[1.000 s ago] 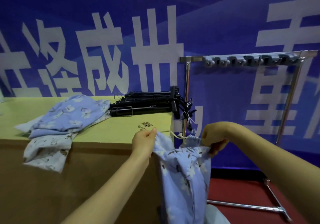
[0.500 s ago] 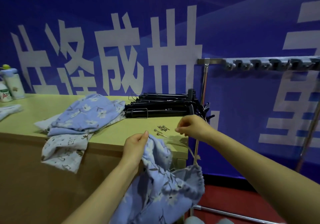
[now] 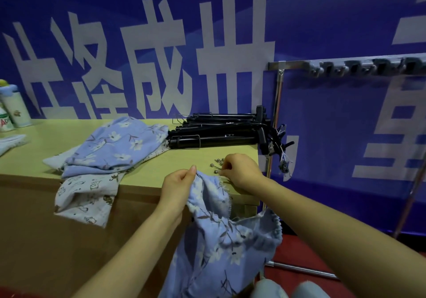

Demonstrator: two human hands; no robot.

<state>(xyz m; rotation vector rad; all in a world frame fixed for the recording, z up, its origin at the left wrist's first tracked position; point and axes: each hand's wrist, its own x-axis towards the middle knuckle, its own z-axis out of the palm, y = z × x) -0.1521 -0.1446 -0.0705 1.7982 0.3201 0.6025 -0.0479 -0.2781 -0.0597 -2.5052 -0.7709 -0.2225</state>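
1. Fetching a pin, apparently: left hand (image 3: 177, 182) fingers pinched the blue floral cloth garment (image 3: 221, 247) hanging off the table's (image 3: 161, 166) edge.
2. Right hand (image 3: 242, 171) fingers curled over small silver pins (image 3: 216, 165) there; hold unclear.
3. Next move called for isolating one.

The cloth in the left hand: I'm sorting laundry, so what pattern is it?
Light blue cloth with white flowers and dark stems; head view.

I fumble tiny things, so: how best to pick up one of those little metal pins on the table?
Probably pinch a pin across its thin shaft, just behind the round head, coming down from above: it lies flat on the table, leaving only its sides free.
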